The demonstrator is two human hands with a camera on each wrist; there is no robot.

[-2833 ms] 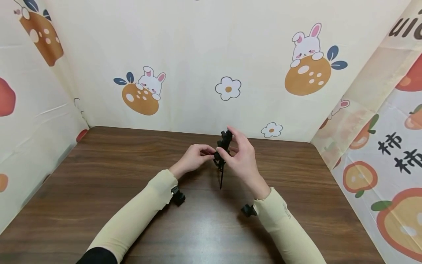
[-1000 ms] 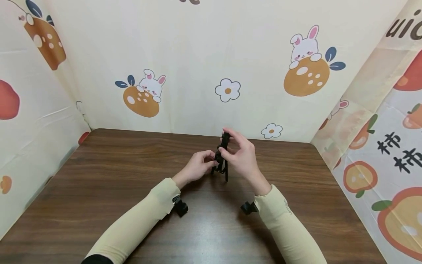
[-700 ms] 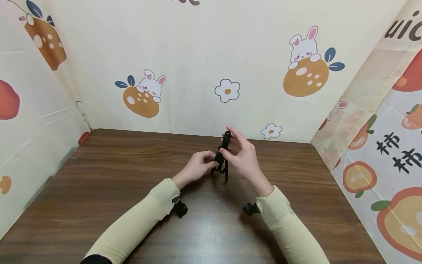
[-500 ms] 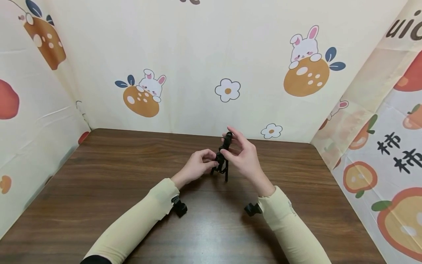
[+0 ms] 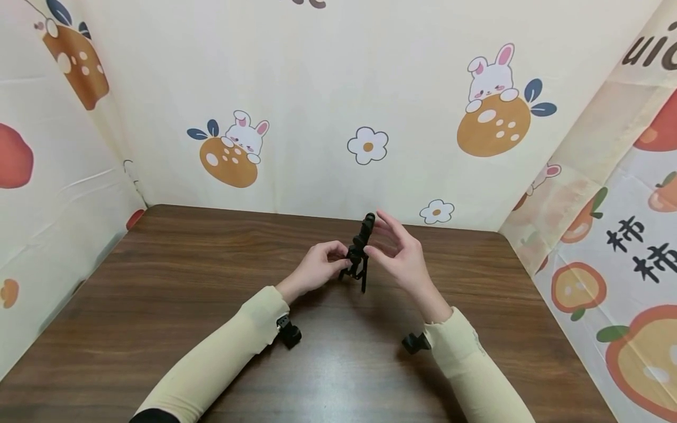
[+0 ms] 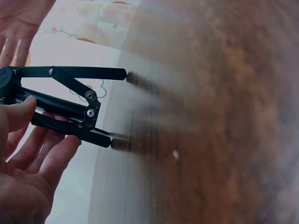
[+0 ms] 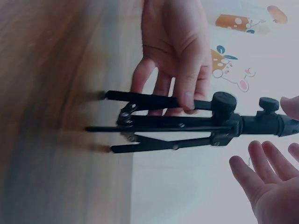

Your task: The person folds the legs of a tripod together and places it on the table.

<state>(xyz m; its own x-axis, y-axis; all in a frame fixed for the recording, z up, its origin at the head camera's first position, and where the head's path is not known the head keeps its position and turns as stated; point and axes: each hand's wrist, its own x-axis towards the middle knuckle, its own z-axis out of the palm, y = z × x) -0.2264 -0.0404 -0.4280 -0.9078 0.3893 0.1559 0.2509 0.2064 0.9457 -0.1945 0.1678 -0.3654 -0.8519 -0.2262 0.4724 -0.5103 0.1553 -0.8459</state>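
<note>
A small black tripod [image 5: 361, 238] stands at the far middle of the table, legs partly spread and feet down at the wood. Its upper part leans slightly right in the head view. My left hand [image 5: 316, 265] pinches it low down; the right wrist view shows that thumb on one leg [image 7: 154, 100]. Two round knobs, a larger [image 7: 224, 102] and a smaller [image 7: 268, 104], stick out from the tripod's column. My right hand [image 5: 406, 258] is beside the upper part, fingers extended and apart, curved around it without gripping.
The brown wooden table [image 5: 222, 352] ends at a cream cloth backdrop [image 5: 312, 164] close behind the tripod. Printed cloths also hang at the left [image 5: 58, 223] and right [image 5: 587, 305]. Black wrist cameras [image 5: 290, 332] are strapped over my cream sleeves.
The tripod has come down with its legs spread, and its top has tilted right. My right hand has loosened from the upper part and drawn off to the right; my left keeps its pinch.
</note>
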